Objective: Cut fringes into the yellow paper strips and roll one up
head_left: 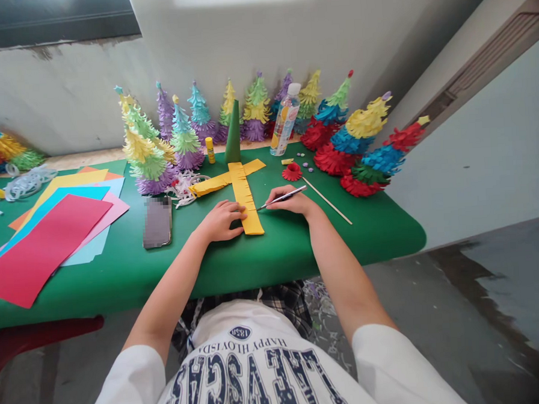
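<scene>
A person's left hand (223, 221) presses a yellow paper strip (247, 197) flat on a green-covered table (272, 259), while the right hand (290, 201) grips a slim cutting tool (282, 197), its tip at the strip's right edge. The strip, slit along that edge, lies across a second yellow strip (214, 184), below an upright green paper cone (233, 134). Fringed paper trees (183, 137) line the wall; a phone (157, 222) lies left of the left hand.

Bare green tabletop (335, 241) lies open at the front right; the phone (157, 222) obstructs passage leftward, and upright paper trees (255, 109) and the bottle (285, 120) bound the rear.
</scene>
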`<state>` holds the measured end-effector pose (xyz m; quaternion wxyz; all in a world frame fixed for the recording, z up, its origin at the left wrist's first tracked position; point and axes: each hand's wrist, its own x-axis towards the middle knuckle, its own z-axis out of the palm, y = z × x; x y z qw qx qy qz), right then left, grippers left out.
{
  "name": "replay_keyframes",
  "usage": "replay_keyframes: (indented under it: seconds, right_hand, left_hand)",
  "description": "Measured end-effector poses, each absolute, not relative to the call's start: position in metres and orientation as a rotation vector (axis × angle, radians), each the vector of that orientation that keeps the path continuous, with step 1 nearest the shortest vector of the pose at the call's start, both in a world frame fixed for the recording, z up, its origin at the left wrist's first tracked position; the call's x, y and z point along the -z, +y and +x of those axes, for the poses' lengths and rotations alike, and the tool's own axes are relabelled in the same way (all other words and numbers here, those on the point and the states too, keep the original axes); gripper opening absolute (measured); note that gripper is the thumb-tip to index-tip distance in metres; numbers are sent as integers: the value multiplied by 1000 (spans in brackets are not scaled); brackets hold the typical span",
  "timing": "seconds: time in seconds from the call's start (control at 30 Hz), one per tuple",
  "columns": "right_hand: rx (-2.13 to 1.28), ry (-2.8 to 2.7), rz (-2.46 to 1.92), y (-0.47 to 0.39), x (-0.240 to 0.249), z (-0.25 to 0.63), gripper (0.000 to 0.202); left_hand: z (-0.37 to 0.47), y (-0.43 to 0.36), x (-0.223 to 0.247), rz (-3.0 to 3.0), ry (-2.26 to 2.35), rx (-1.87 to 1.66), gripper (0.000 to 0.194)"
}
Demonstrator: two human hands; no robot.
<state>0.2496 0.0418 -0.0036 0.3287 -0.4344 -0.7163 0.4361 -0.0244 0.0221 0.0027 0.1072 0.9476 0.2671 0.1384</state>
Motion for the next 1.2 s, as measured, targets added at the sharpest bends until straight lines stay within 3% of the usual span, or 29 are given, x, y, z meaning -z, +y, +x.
replay_keyframes:
  seconds: [1.2]
  right_hand:
    - [-1117,-1664,-1158,37,1,226,26]
  left_hand:
    - [-28,15,4,2780,777,-482,36]
